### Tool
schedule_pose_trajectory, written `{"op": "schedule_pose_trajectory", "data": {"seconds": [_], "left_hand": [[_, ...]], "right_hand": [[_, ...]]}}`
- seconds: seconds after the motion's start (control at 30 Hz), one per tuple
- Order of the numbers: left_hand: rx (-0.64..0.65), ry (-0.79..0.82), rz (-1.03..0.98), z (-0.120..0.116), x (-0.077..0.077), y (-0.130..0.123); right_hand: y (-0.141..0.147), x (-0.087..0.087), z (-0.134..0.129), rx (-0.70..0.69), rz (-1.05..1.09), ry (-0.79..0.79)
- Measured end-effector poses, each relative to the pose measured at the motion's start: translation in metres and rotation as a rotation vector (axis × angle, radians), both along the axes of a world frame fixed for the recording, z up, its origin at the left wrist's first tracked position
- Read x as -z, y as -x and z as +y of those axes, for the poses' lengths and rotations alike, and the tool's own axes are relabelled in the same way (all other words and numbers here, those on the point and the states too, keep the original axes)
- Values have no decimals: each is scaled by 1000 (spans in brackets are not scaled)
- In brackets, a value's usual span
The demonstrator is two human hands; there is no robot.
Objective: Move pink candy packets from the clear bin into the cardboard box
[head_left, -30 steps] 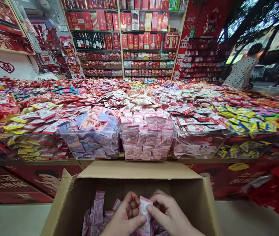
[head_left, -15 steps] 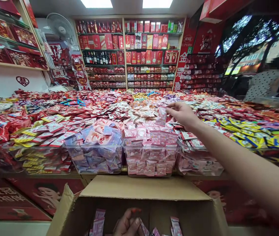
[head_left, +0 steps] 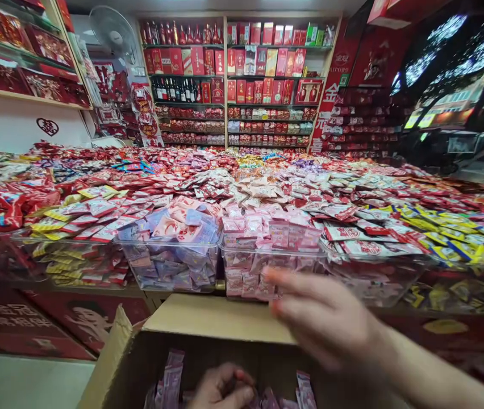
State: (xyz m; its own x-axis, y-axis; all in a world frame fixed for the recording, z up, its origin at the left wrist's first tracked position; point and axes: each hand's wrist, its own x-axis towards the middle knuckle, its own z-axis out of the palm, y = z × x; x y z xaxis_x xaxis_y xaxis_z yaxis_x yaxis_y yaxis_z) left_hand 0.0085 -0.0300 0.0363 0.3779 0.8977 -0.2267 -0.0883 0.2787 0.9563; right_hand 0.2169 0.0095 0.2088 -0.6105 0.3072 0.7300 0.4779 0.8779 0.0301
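One change: our right hand (head_left: 331,324) has returned from the bin (head_left: 242,249) empty, fingers extended and released; we judge one packet placed. Pink packets (head_left: 278,233) lie at 12 o'clock from these fingers. Our left hand (head_left: 218,391) is curled inside the box (head_left: 216,318); its grip we cannot tell.

My right hand (head_left: 331,318), blurred, hovers over the cardboard box (head_left: 220,318) and in front of the bin of pink packets (head_left: 274,244); my left hand (head_left: 225,386) is low inside the box, near pink packets (head_left: 172,378); lavender packets (head_left: 169,267) fill the bin just beside.
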Motion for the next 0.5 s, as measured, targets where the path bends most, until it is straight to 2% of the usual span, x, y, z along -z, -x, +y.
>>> {"op": "schedule_pose_trajectory", "data": {"seconds": [0.07,0.1,0.17,0.23,0.33,0.5], "left_hand": [[71,-67,6,-11,-28,-2],[59,-137,-23,-16,-41,-3],[-49,-204,-95,-23,-64,-5],[-122,-317,-34,-28,-80,-6],[-91,-481,111,-33,-90,-7],[-42,-521,131,-42,-95,-10]], "right_hand": [[6,27,-34,-70,-118,73],[8,38,-46,-80,-158,112],[9,54,-61,-79,-234,183],[8,62,-67,-63,-311,237],[5,66,-71,-63,-402,251],[4,72,-79,-63,-412,219]]}}
